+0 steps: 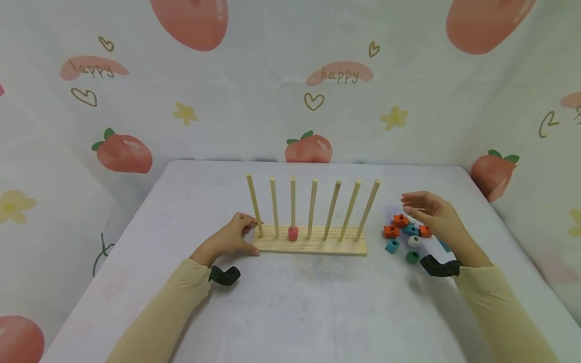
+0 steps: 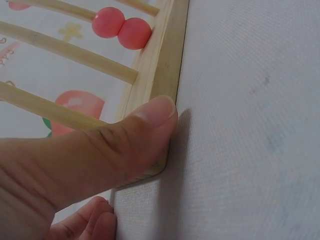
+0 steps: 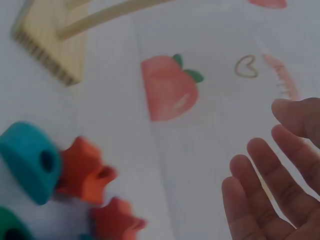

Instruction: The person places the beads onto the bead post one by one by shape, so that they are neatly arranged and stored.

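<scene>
My left hand [image 1: 232, 237] holds the left end of a wooden peg board [image 1: 317, 247], thumb along the front edge and fingers behind. In the left wrist view the thumb [image 2: 125, 135] presses the board's corner. Several upright pegs stand in the board; two round pink beads [image 2: 120, 27] sit stacked low on the third from the left. My right hand [image 1: 431, 214] hovers over a pile of loose beads with nothing in its fingers, which are spread and gently bent in the right wrist view. Orange star-shaped beads [image 3: 82, 170] and a teal bead [image 3: 32, 161] lie below it.
The loose pile on the white table [image 1: 299, 312] also has a white bead [image 1: 413, 241], a green bead [image 1: 412, 257] and a blue bead [image 1: 392, 246] at its near side. A printed cloth [image 1: 254, 101] hangs behind the table. Dark wrist cameras sit at both sleeves.
</scene>
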The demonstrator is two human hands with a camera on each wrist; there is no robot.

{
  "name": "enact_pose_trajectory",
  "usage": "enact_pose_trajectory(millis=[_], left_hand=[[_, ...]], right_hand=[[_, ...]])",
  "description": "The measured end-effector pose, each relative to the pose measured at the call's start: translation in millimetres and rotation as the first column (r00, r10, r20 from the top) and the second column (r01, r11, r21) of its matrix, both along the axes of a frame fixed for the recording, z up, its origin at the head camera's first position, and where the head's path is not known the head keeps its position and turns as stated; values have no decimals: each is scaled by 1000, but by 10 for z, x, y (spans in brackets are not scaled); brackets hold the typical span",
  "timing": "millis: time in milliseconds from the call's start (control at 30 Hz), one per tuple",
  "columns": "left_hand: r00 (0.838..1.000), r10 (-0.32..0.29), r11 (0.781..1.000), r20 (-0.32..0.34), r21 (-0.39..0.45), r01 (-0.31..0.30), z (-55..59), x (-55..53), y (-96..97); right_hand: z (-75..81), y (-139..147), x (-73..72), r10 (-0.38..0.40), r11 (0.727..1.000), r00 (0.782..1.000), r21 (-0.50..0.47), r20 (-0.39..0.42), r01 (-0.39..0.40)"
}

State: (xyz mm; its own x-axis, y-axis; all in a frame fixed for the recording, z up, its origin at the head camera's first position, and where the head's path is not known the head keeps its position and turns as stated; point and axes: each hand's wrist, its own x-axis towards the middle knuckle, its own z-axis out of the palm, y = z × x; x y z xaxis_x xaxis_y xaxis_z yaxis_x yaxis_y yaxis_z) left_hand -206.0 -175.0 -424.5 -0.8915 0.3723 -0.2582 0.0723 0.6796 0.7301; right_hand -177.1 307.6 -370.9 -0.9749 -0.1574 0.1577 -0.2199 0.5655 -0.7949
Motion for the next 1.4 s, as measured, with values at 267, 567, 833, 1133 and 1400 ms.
enact_pose_trajectory(millis=[267,567,833,1133,1400], left_hand=[[1000,-5,1000,3,3,5,5,0,-7],[1000,-5,1000,-7,0,5,-21,-21,0],[1000,2,1000,-2,-1,-2,-16,-13,-6],[1000,0,1000,-3,-5,0,-29,-14,-15],[1000,-6,1000,-9,2,6,-32,-23,-16]], right_hand=[[-213,37,-23,22,994,987,105,162,-40],[-353,44,-38,81,981,974,154,212,-115],[-404,25,-77,87,974,968,185,237,-133],[-393,-51,-107,84,953,970,267,229,-145],[-415,-89,-114,96,938,971,308,217,-161]])
